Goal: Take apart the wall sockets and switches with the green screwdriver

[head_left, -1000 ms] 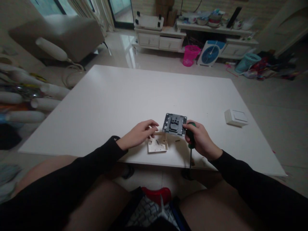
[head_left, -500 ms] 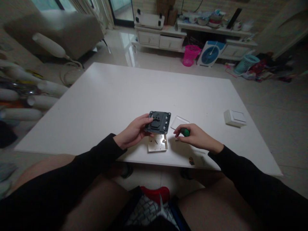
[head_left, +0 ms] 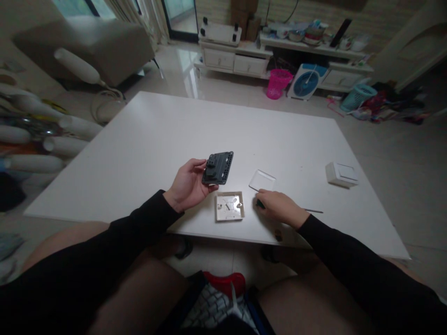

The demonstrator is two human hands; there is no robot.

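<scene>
Close to the near edge of the desk, a small brown piece is seen, too blurred to identify. Beyond it, a green-handled screwdriver is gripped by the closed fingers of the right hand, its shaft directed rightward past the wrist. To the left, an open box is set flat. Above it, the dark module is held tilted by the left hand, its left part gripped between thumb and fingers, fingertips under the lower edge, its right part projecting beyond them. Farther off, a cover is laid flat.
</scene>
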